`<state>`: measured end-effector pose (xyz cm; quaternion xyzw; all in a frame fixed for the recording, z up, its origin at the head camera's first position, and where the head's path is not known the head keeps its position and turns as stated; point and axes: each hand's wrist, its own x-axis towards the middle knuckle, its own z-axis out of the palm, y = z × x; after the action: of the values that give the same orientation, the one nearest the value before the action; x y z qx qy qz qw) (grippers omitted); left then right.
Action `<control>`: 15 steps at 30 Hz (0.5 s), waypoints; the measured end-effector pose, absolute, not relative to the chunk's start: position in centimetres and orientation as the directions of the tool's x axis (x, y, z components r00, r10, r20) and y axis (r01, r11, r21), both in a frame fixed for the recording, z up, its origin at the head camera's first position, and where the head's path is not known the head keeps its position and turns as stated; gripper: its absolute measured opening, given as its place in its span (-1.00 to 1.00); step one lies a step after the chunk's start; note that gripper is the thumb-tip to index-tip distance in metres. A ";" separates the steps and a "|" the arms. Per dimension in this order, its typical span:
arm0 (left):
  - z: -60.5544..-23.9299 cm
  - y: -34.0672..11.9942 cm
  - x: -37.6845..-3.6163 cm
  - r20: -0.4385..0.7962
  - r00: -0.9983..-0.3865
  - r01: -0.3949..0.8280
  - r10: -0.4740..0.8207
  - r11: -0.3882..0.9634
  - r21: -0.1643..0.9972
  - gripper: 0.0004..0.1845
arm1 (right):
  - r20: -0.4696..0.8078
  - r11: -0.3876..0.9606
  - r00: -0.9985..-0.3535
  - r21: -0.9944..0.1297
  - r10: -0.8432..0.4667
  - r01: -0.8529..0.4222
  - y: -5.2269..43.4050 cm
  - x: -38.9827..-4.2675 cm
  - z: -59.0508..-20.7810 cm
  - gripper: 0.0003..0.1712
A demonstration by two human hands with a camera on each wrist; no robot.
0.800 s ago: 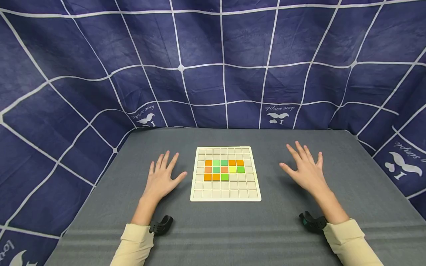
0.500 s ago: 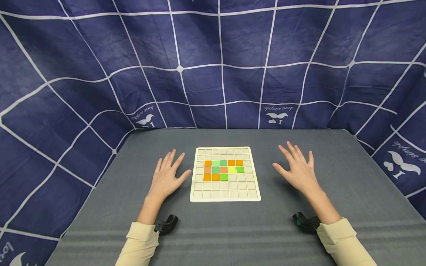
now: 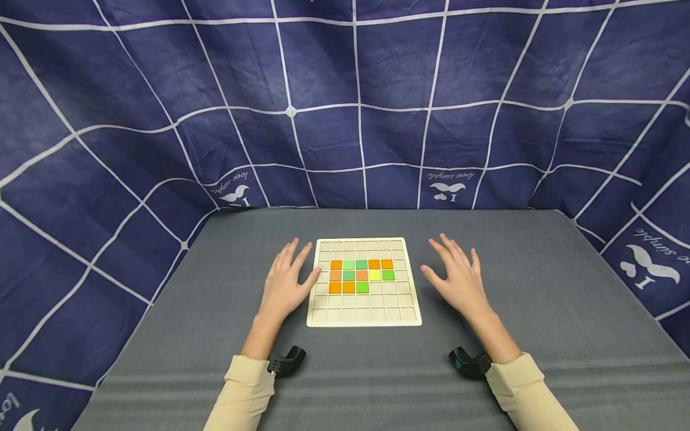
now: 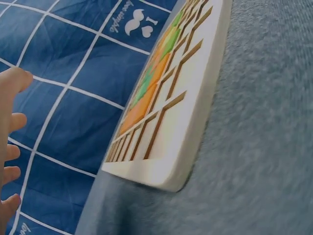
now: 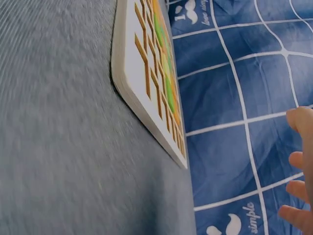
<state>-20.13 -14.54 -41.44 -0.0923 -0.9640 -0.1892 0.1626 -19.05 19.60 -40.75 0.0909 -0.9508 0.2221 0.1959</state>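
Observation:
A pale wooden grid board (image 3: 364, 317) lies flat in the middle of the grey table, with orange, green and yellow square tiles (image 3: 361, 275) set in its middle cells. My left hand (image 3: 288, 281) hovers with spread fingers at the board's left edge, its thumb at the frame. My right hand (image 3: 455, 275) is spread flat just off the board's right edge, apart from it. Neither hand holds anything. The left wrist view shows the board (image 4: 195, 112) edge-on with my left fingertips (image 4: 12, 161) at the left. The right wrist view shows the board (image 5: 139, 83) and my right fingertips (image 5: 298, 171).
The grey cloth-covered table (image 3: 377, 371) is walled at the back and both sides by a dark blue cloth backdrop (image 3: 345, 102) with white grid lines. Black wrist-camera mounts (image 3: 286, 361) sit at both cream sleeves.
Both hands have slid inward toward the board. The left thumb now reaches the board's left edge and the right hand is much closer to its right edge. The board and tiles have not moved.

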 end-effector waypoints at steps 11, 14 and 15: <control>-43.6 -13.6 -20.4 0.317 -0.947 0.200 0.057 0.875 0.440 -0.40 | 0.403 0.847 -0.910 -0.448 -0.095 -0.287 17.2 -19.8 -42.2 -0.35; -44.1 -13.5 -20.5 0.283 -0.958 0.180 0.048 0.869 0.460 -0.40 | 0.384 0.836 -0.918 -0.467 -0.101 -0.288 16.7 -20.3 -42.4 -0.36; -44.3 -13.4 -20.5 0.270 -0.962 0.173 0.046 0.868 0.466 -0.40 | 0.375 0.833 -0.921 -0.473 -0.104 -0.287 16.6 -20.4 -42.5 -0.37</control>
<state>-20.53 -13.45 -44.31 -0.0571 -0.9581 -0.2507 0.1262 -20.44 16.61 -42.49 0.1039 -0.9422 0.2695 0.1696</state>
